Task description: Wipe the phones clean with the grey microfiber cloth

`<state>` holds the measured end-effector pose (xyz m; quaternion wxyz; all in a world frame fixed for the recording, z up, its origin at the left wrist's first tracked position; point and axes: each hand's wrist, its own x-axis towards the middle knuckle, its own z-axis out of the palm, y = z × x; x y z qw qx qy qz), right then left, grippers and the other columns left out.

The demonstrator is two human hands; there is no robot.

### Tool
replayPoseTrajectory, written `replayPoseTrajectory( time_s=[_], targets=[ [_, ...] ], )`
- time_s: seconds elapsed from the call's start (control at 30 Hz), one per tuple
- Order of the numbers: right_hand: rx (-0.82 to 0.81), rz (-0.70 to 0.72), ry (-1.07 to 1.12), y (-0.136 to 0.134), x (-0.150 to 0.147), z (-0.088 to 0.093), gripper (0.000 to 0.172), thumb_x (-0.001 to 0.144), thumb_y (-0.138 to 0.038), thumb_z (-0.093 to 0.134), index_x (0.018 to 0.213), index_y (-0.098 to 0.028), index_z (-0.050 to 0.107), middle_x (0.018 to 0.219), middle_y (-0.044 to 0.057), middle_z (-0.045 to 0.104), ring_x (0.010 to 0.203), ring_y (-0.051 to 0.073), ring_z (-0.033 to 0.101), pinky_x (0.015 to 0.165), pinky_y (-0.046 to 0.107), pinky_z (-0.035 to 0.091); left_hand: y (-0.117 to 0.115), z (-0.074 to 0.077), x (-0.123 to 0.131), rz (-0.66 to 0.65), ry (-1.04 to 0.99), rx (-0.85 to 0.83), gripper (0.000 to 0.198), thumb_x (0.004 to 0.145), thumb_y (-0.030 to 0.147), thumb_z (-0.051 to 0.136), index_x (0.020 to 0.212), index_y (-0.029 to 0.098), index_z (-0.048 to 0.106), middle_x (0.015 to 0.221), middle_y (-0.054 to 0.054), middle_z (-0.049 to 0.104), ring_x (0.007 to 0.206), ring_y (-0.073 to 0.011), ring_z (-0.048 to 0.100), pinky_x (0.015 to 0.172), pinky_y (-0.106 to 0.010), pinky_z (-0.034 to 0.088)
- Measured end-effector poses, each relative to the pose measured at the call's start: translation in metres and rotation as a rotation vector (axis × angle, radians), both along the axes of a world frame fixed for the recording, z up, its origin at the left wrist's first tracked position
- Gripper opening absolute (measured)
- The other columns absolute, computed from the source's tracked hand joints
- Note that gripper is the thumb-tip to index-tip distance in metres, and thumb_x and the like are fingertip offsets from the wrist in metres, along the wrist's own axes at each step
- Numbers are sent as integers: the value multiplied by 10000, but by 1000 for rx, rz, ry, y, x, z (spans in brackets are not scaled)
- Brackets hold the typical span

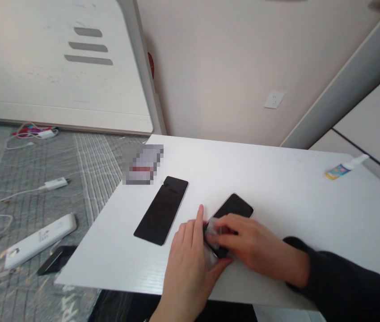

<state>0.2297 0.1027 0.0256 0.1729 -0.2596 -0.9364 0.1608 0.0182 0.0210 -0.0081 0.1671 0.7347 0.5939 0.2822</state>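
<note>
A black phone (234, 206) lies face up on the white table (277, 188), near its front edge. My right hand (250, 243) presses a small white wipe (212, 226) onto the phone's near half, fingers closed on the wipe. My left hand (190, 255) rests at the phone's near left corner, index finger stretched up along its edge, steadying it. The phone's near end is hidden under both hands. A black rectangular sheet with a pale rim (162, 210) lies flat to the left of the phone, untouched.
A small glue-like tube (344, 167) lies at the table's far right. A blurred-out package (142, 164) sits at the far left corner. On the grey floor mat to the left are a white power strip (40, 240), a dark phone (56, 259), chargers and cables.
</note>
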Motion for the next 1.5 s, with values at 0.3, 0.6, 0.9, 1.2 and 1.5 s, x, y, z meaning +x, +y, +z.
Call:
replayPoseTrajectory(
  time_s=[0.3,0.6,0.9,1.2,1.5],
  targets=[
    [40,-10,-1,-7,-7,-7,319,997,-89,541,1254,-197,696,1210,99,684,1026,228,651,821,356,594,1,-3,5,48,35,44,1289,705,426,938,1637,271,60,1143,-82,637,1014,-313,638,902,-509,573],
    [110,33,24,-7,-5,-5,256,1060,-170,501,1223,-168,698,1137,81,708,981,222,640,760,350,580,1,-1,5,46,33,37,1349,678,370,963,1633,282,15,1137,-77,630,1018,-310,631,909,-517,575],
    [138,-33,29,2,7,-6,286,1052,-140,494,1239,-204,700,1148,66,724,1009,217,643,773,345,578,2,0,3,39,45,50,1321,686,418,952,1634,263,44,1132,-80,629,1009,-311,633,885,-505,581],
    [179,-104,32,1,13,-9,310,1054,-112,465,1235,-207,699,1147,69,723,1013,206,643,785,331,570,3,-2,2,56,47,50,1275,689,358,952,1635,260,102,1145,-80,638,1032,-319,641,891,-502,574],
    [281,-181,66,1,9,-8,298,1080,-137,432,1199,-180,701,1108,64,739,980,207,643,751,336,555,3,-3,0,31,65,72,1244,713,402,936,1632,230,116,1142,-92,631,1024,-322,633,882,-517,574]
  ],
)
